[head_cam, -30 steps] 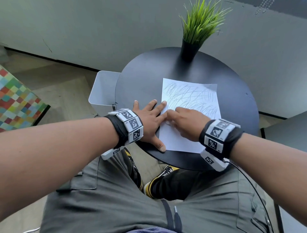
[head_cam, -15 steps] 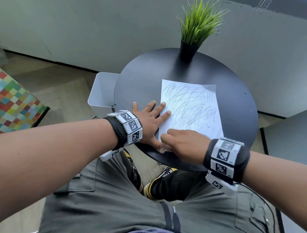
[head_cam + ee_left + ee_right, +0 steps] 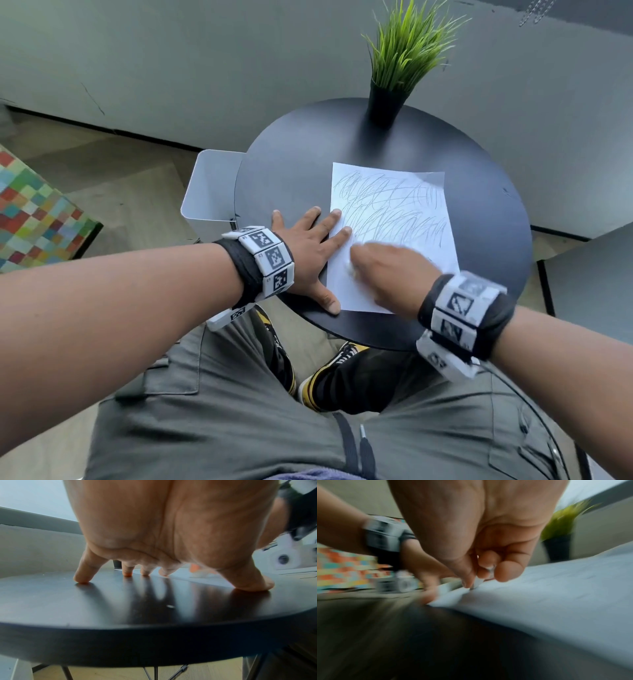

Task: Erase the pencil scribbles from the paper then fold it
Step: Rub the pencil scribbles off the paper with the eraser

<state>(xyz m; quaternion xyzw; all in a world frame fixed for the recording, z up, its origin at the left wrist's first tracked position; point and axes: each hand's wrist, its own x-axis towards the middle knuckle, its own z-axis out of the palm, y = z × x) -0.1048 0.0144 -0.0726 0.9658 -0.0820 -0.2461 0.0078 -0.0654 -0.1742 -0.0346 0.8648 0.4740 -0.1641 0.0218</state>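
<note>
A white sheet of paper [image 3: 404,219] covered in grey pencil scribbles lies on the round black table [image 3: 294,171]. My left hand [image 3: 308,240] lies flat with spread fingers, two fingertips and the thumb pressing the paper's left edge. In the left wrist view the fingertips [image 3: 127,573] stand on the black table top [image 3: 120,608]. My right hand [image 3: 387,270], blurred by motion, is on the lower part of the sheet. The right wrist view shows its thumb and fingers pinching a small white eraser [image 3: 477,583] whose tip touches the paper [image 3: 547,595].
A black pot with green grass-like plant [image 3: 404,65] stands at the table's far edge. A white bin [image 3: 209,192] sits on the floor left of the table. A colourful checked block [image 3: 30,212] lies far left. My knees are under the table's near edge.
My right hand with the eraser swung back down toward the near edge, then up and right again across the lower part of the sheet. The left hand stayed pressing the paper's left edge.
</note>
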